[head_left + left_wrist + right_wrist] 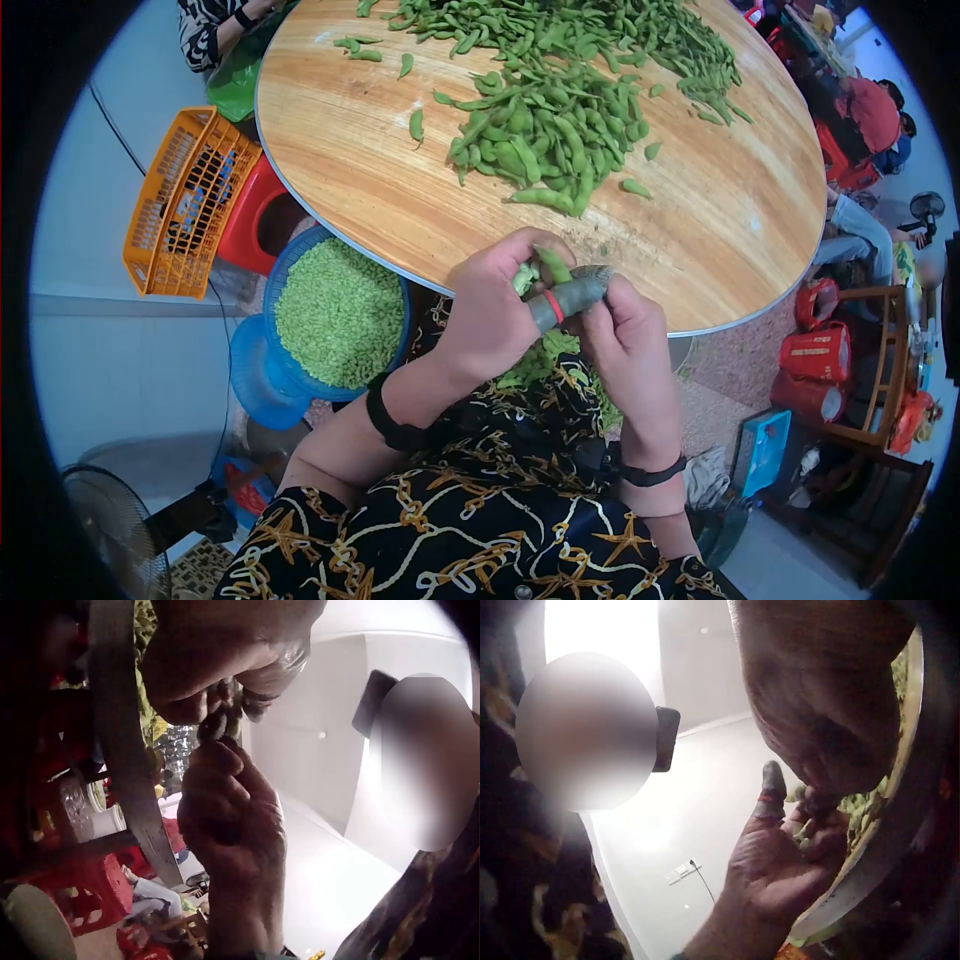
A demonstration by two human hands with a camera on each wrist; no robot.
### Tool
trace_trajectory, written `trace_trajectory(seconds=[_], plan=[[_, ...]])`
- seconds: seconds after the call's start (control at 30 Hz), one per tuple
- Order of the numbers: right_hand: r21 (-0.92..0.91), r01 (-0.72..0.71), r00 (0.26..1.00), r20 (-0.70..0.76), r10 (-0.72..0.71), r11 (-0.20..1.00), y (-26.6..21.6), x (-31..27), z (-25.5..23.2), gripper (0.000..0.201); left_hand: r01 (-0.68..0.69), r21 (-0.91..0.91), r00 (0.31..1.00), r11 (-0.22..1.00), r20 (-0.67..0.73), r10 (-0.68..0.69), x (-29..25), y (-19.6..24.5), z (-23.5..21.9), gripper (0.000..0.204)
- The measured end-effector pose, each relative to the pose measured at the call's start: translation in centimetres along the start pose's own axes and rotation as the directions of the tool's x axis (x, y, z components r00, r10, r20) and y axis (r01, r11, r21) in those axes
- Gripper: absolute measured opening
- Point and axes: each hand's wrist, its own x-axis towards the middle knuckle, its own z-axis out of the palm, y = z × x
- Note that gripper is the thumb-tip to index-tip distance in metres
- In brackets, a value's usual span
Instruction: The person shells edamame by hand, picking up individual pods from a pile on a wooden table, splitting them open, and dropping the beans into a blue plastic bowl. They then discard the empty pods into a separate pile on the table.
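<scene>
My left hand (492, 312) is over the near edge of the round table, fingers curled around a green edamame pod (551, 263). Pale shelled beans (524, 279) show in its palm. Its thumb wears a dark grey cover (578, 297) with a red band. Close against it, my right hand (635, 335) pinches at the pod's end, its fingertips meeting the covered thumb; the pinched end is mostly hidden. The right wrist view shows the pod (798, 793) between both hands. Beyond them lies a heap of unshelled edamame pods (550, 135).
A blue basin (274, 290) full of shelled beans (340, 312) stands below left of the wooden table (360, 180). Beside it are a red stool (245, 225) and an orange crate (150, 225). Green pieces (545, 362) lie on my lap. A fan (115, 530) stands at lower left.
</scene>
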Motion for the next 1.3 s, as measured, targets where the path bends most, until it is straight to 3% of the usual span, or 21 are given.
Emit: trace_trajectory(seconds=[0.03, 0.17, 0.23, 0.33, 0.37, 0.43, 0.47, 0.53, 0.6, 0.63, 0.77, 0.87, 0.93, 0.97, 1.0, 1.03, 1.07, 1.13, 1.17, 1.23, 1.3], plan=[[-0.222, 0.064, 0.993, -0.08, -0.084, 0.973, 0.2, 0.1, 0.1, 0.013, 0.014, 0.042, 0.999, 0.999, -0.043, -0.012, 0.0, 0.5, 0.1, 0.026], [-0.185, 0.025, 0.992, -0.113, -0.047, 0.982, 0.1, 0.5, -0.1, 0.012, 0.026, 0.056, 0.996, 0.998, -0.086, -0.021, 0.0, 0.2, 0.2, 0.029], [0.024, -0.025, 0.992, -0.125, 0.027, 0.999, 0.2, 0.8, -0.1, 0.011, 0.084, 0.028, 0.995, 0.996, -0.056, -0.082, 0.0, 0.3, 0.1, 0.032], [0.039, -0.031, 0.991, -0.132, 0.036, 0.999, 0.4, 1.1, -0.2, 0.01, 0.036, -0.019, 0.999, 0.999, -0.016, -0.036, 0.2, -0.4, 0.1, 0.034], [-0.132, 0.011, 0.989, -0.146, -0.031, 0.991, 0.0, 1.0, 0.0, 0.009, 0.031, -0.022, 0.999, 0.999, -0.022, -0.032, 0.2, -0.7, 0.2, 0.034], [-0.249, 0.115, 0.975, -0.159, -0.158, 0.962, -0.4, 1.0, 1.0, 0.009, 0.211, -0.508, 0.976, 0.835, 0.065, -0.207, 0.3, -1.1, 0.2, 0.036], [-0.359, 0.208, 0.946, -0.161, -0.28, 0.91, -0.5, 1.0, 1.2, 0.009, 0.205, -0.51, 0.977, 0.835, 0.06, -0.202, 0.3, -0.9, 0.1, 0.036], [-0.362, 0.2, 0.96, -0.115, -0.256, 0.91, -0.4, 1.0, 0.9, 0.009, 0.129, -0.237, 0.991, 0.963, 0.009, -0.131, 0.4, -0.7, -0.2, 0.04], [-0.115, 0.085, 0.984, -0.148, -0.102, 0.99, -0.5, 1.4, 0.3, 0.009, 0.018, -0.092, 1.0, 0.996, -0.014, -0.02, 0.6, -1.1, -0.2, 0.042], [-0.196, 0.201, 0.956, -0.176, -0.235, 0.96, -0.6, 1.8, -0.1, 0.009, -0.088, 0.056, 0.996, 0.995, -0.02, 0.089, 0.6, -1.2, -0.1, 0.044], [-0.042, 0.154, 0.985, -0.076, -0.157, 0.987, 0.1, 2.6, -0.7, 0.012, -0.094, 0.124, 0.995, 0.988, -0.014, 0.097, 0.4, -1.1, -0.2, 0.043], [-0.089, 0.209, 0.976, -0.042, -0.213, 0.974, 0.7, 2.8, -1.1, 0.011, -0.197, 0.231, 0.972, 0.953, 0.172, 0.159, 0.9, -1.4, -1.3, 0.041], [-0.142, 0.26, 0.958, -0.083, -0.273, 0.955, 0.7, 2.6, -0.7, 0.01, -0.037, -0.094, 0.971, 0.995, 0.232, 0.058, 1.1, -1.1, -1.5, 0.039], [-0.198, 0.31, 0.933, -0.124, -0.338, 0.93, 0.7, 2.5, -0.4, 0.009, -0.037, -0.094, 0.971, 0.995, 0.232, 0.058, 1.1, -0.9, -1.6, 0.039], [-0.198, 0.311, 0.933, -0.124, -0.339, 0.929, 0.7, 2.5, -0.1, 0.009, 0.176, -0.298, 0.962, 0.938, 0.255, -0.099, 1.0, -0.5, -1.6, 0.039], [-0.379, 0.367, 0.881, -0.15, -0.448, 0.849, 0.6, 2.5, 0.3, 0.009, 0.371, -0.478, 0.919, 0.796, 0.311, -0.242, 1.0, -0.4, -1.6, 0.039], [-0.549, 0.397, 0.818, -0.153, -0.555, 0.736, 0.7, 2.5, 0.5, 0.008, 0.37, -0.478, 0.919, 0.797, 0.31, -0.241, 1.0, -0.4, -1.7, 0.039], [-0.605, 0.393, 0.806, -0.137, -0.576, 0.692, 0.7, 2.4, 0.6, 0.01, 0.445, -0.769, 0.894, 0.459, 0.41, -0.179, 1.2, -0.9, -1.7, 0.038], [-0.647, 0.396, 0.801, -0.103, -0.589, 0.652, 0.5, 2.5, 0.6, 0.009, 0.442, -0.77, 0.896, 0.46, 0.408, -0.178, 1.2, -1.2, -1.4, 0.038], [-0.683, 0.399, 0.8, -0.067, -0.597, 0.612, 0.5, 2.4, 0.7, 0.009, 0.33, -0.617, 0.942, 0.714, 0.267, -0.205, 0.9, -1.6, -0.4, 0.037], [-0.579, 0.395, 0.828, -0.112, -0.55, 0.714, 0.6, 2.4, 0.8, 0.008, 0.325, -0.635, 0.944, 0.701, 0.26, -0.203, 0.9, -1.2, -0.4, 0.036]])
